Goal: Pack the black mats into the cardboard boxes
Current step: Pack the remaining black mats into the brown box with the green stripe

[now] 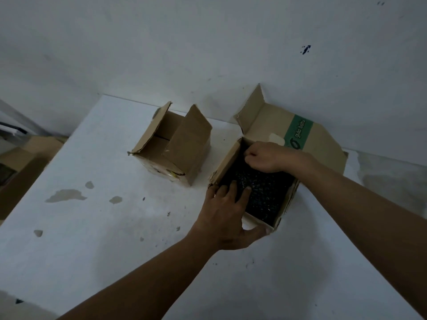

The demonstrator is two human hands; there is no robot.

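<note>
1. Head view: a brown cardboard box (323,158) with a green printed band stands on a stained white table (92,227), its flaps open.
2. A black mat (265,190) lies inside this box and fills the opening. Its surface looks pebbled and speckled.
3. At the box's near-left corner, the left hand (227,213) presses straight, spread fingers onto the mat, with the thumb against the outer wall.
4. At the box's far side, the right hand (265,157) has curled fingers that seem to pinch the mat's far edge.
5. The mat is probably light, soft, bendable and grippy, best held by its edges and pressed flat.
6. Left of the box, apart from it, stands a smaller plain box (175,144) with creased, raised flaps. Its contents are unclear.
</note>
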